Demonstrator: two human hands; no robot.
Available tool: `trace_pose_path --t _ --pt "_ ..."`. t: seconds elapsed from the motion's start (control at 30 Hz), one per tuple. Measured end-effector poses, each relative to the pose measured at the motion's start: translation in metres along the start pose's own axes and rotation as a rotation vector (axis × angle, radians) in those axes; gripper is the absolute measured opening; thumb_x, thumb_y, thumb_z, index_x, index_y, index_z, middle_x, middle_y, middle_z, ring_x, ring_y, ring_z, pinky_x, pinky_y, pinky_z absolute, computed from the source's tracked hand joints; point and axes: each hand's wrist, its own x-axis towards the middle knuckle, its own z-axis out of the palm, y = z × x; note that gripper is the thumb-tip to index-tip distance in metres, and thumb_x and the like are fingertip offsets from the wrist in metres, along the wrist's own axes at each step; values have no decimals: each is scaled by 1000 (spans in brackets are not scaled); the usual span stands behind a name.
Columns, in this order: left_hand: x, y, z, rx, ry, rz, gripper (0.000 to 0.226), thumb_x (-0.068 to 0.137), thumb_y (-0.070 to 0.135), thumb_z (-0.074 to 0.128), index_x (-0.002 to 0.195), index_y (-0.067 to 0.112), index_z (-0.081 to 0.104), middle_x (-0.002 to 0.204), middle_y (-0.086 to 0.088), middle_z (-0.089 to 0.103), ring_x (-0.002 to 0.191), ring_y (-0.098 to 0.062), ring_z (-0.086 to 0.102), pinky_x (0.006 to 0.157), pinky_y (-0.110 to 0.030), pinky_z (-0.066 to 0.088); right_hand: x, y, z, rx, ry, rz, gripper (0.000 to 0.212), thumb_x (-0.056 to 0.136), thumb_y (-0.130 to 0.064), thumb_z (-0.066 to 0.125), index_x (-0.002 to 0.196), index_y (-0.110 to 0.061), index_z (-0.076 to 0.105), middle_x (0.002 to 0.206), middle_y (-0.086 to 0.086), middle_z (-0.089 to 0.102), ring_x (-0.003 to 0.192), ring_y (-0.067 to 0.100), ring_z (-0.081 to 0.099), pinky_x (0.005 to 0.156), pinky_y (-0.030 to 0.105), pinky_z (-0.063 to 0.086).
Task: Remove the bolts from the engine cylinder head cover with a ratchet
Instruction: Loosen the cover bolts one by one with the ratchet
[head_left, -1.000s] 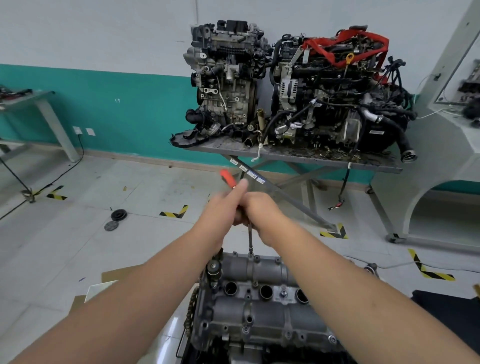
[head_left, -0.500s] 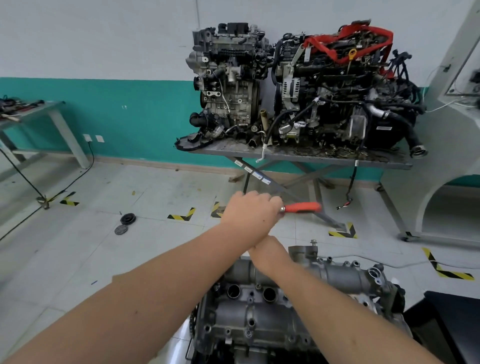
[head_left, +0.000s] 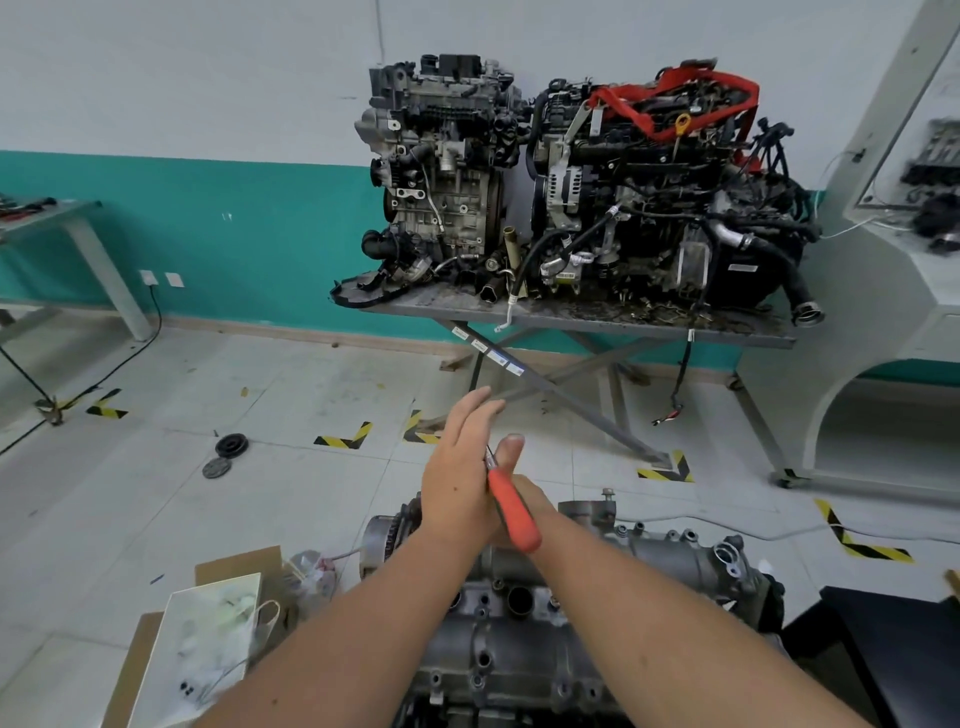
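Cylinder head cover (head_left: 524, 670): cast metal, matt grey, rough and stained. Ratchet (head_left: 511, 512): smooth orange plastic grip on a bright metal shank. Floor (head_left: 291, 379): pale glossy tiles, scuffed, with yellow-black tape marks. Cardboard box (head_left: 236, 564): matt brown. Work table (head_left: 587, 319): dull grey metal, grimy top. Wall (head_left: 218, 228): smooth painted surface, teal below white.
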Motion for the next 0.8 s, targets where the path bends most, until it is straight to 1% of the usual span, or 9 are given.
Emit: trace_pose_path --t 0.07,0.13,0.2,0.3,0.4,0.53,0.67,0.73,0.8 --pt "-2 8 5 -296 37 -164 37 98 43 45 130 31 61 136 30 52 131 7 44 98 -7 38 -2 -3 0 61 2 67 57 104 -47 21 121 -13 64 120 14 67 113 32 61 97 38 46" --pt "-7 11 8 -313 123 -157 37 99 45 42 129 37 61 134 21 59 124 -4 57 99 -21 46 0 -3 -3 -60 -35 90 38 101 -32 39 124 -12 61 124 11 66 113 31 62 96 40 49" --pt "-6 15 9 -440 144 -371 39 94 57 34 113 48 67 114 20 70 109 -7 66 92 -31 49 3 -2 -1 -190 -58 123 28 93 -17 46 116 -11 61 120 10 66 107 30 62 81 34 48" --pt "4 10 5 -698 142 -702 57 99 60 29 96 26 76 90 3 78 92 -16 73 88 -39 47 4 0 2 -150 -22 169 15 89 -13 48 102 -13 55 111 10 65 99 30 61 73 32 43" --pt "17 8 -4 -739 123 -796 48 103 48 39 93 11 68 73 -6 74 70 -18 73 75 -35 48 3 0 4 -113 20 176 6 93 -17 48 98 -15 51 105 7 62 91 28 57 73 31 44" --pt "34 16 -15 -503 -67 -835 27 99 30 42 88 12 59 60 -4 68 59 -17 70 71 -34 50 3 3 6 -124 48 148 13 97 -20 47 105 -15 56 109 7 64 94 28 58 73 31 42" --pt "54 32 -30 -158 -358 -756 24 98 21 38 94 7 57 67 -4 73 72 -19 75 78 -36 51 0 5 8 -138 65 112 8 98 -20 46 95 -15 52 100 7 62 84 26 53 70 32 40" --pt "63 40 -34 118 -513 -605 24 99 16 36 97 5 58 72 -6 74 75 -21 74 68 -31 48 -2 4 8 -140 67 108 9 97 -20 46 92 -15 51 93 6 58 84 26 54 68 32 40" --pt "69 46 -31 491 -620 -329 24 102 16 36 100 5 57 74 -3 65 65 -19 62 54 -28 41 0 5 8 -124 63 90 9 97 -19 46 90 -14 50 93 7 58 83 26 53 68 32 39"
